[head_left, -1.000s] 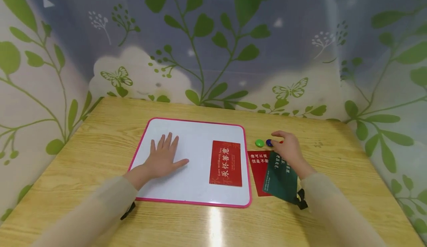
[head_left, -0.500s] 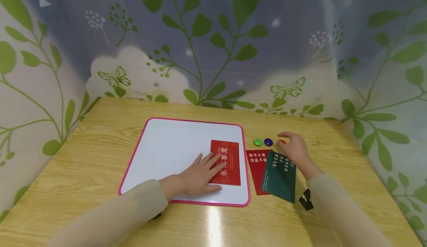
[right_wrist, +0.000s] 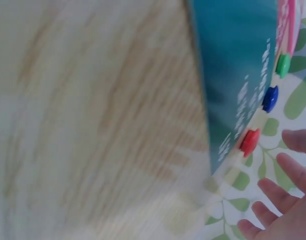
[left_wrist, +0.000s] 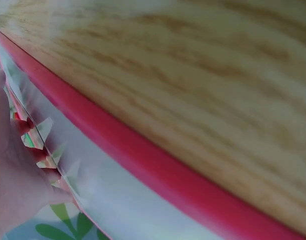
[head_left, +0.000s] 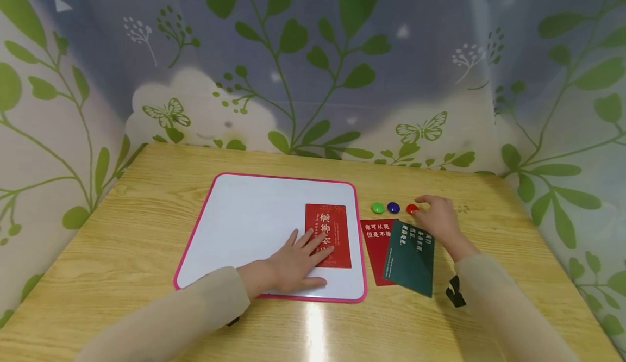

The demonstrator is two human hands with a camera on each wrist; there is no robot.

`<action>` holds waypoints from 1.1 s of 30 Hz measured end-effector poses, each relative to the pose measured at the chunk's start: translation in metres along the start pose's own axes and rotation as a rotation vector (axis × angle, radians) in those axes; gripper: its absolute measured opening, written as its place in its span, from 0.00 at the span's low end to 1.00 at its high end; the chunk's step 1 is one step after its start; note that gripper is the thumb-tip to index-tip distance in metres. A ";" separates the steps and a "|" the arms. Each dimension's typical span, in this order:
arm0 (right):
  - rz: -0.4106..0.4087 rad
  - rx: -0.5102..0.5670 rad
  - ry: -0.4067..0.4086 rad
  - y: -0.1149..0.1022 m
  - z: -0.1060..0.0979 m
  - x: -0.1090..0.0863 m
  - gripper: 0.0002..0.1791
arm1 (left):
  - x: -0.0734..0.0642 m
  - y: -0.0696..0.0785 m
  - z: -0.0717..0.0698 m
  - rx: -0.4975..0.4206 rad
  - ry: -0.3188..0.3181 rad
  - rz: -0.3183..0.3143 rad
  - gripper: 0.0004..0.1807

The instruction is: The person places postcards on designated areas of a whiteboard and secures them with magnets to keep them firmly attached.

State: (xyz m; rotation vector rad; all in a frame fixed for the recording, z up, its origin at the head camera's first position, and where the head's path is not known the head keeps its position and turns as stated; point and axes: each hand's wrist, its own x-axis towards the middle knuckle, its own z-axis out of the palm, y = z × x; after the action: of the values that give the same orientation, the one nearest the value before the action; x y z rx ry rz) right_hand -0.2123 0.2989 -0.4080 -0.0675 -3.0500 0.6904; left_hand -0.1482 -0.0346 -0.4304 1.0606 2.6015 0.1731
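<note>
My left hand (head_left: 295, 263) lies with spread fingers over the lower left of a red card (head_left: 337, 231) with white lettering. Under that card is a whiteboard (head_left: 244, 215) with a pink frame. On the table to the right, my right hand (head_left: 439, 218) is beside a red button magnet (head_left: 412, 208), its thumb and index finger close to it. In the right wrist view the right fingers (right_wrist: 277, 194) are extended and apart from the red magnet (right_wrist: 250, 142). A blue magnet (head_left: 393, 207) and a green magnet (head_left: 377, 207) lie in line with it.
Right of the whiteboard, a dark green card (head_left: 411, 258) overlaps a second red card (head_left: 376, 248) on the wooden table (head_left: 161, 188). A leaf-patterned curtain (head_left: 313, 79) borders the table at the back and sides.
My left hand has moved right across the whiteboard onto the red card, which has shifted slightly left. My right hand has moved right, from the blue magnet past the red one, uncovering both.
</note>
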 end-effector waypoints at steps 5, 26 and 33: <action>0.027 -0.096 -0.045 0.002 0.001 0.002 0.26 | -0.001 0.001 0.001 0.003 0.034 -0.007 0.41; 0.116 -0.161 -0.063 0.007 0.010 0.011 0.25 | -0.001 0.002 0.004 0.006 -0.029 0.020 0.43; 0.096 -0.169 -0.052 -0.012 0.010 0.018 0.26 | -0.002 0.002 0.004 -0.007 -0.035 0.019 0.43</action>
State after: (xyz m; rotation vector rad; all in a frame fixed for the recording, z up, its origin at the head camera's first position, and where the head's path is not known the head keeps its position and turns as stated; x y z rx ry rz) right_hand -0.2305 0.2846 -0.4117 -0.2014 -3.1658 0.4430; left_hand -0.1441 -0.0351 -0.4331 1.0770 2.5579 0.1668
